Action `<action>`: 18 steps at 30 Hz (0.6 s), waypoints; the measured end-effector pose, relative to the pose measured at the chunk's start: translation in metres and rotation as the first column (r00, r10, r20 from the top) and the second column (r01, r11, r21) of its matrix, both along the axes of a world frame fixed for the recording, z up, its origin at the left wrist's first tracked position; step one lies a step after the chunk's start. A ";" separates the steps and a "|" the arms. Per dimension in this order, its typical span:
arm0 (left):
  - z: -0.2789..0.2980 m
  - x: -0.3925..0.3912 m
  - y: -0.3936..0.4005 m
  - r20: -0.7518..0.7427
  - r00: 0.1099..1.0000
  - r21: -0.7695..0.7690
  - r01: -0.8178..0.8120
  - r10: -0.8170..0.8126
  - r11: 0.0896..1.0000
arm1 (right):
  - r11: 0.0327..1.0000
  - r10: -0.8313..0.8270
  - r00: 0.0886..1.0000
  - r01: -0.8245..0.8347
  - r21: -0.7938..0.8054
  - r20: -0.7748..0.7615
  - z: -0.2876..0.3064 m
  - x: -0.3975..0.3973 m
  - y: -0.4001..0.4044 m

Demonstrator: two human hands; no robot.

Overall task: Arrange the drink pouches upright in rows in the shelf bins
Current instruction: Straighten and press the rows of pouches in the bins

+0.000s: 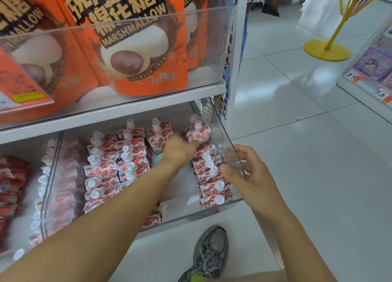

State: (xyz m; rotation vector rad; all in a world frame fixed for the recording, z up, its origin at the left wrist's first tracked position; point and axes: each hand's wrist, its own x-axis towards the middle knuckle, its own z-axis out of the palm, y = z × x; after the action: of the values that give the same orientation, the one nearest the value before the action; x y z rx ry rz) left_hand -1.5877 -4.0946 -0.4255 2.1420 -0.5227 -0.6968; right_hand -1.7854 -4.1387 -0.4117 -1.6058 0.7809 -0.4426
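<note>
Red-and-white drink pouches with white caps stand in rows inside a clear plastic shelf bin [191, 217]. Two packed rows [114, 167] fill its left half, and another row [212, 184] runs along the right wall. My left hand [180, 150] reaches deep into the bin. Its fingertips hold the lower edge of an upright drink pouch [199, 133] at the back right. My right hand [252, 175] grips the bin's right wall near the front corner, thumb inside and fingers curled outside. A bare gap lies between the rows under my left forearm.
A neighbouring bin [53, 188] on the left holds more pouches. Orange marshmallow bags [137, 48] fill the shelf above. My grey shoe [210, 254] is on the white tiled floor below the bin. A yellow stand base [326, 50] and another rack [373, 69] are to the right.
</note>
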 end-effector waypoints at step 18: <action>0.035 0.095 0.036 0.510 0.551 0.479 0.457 -0.661 0.750 | 0.293 -0.009 0.465 -0.845 -0.447 -0.885 0.026 0.176 -0.051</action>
State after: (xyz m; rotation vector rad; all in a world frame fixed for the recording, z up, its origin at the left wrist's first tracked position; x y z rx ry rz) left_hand -1.4926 -4.0585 -0.3909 2.4891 -1.6668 -0.3156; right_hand -1.6093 -4.1900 -0.3857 -3.0869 0.5606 0.5441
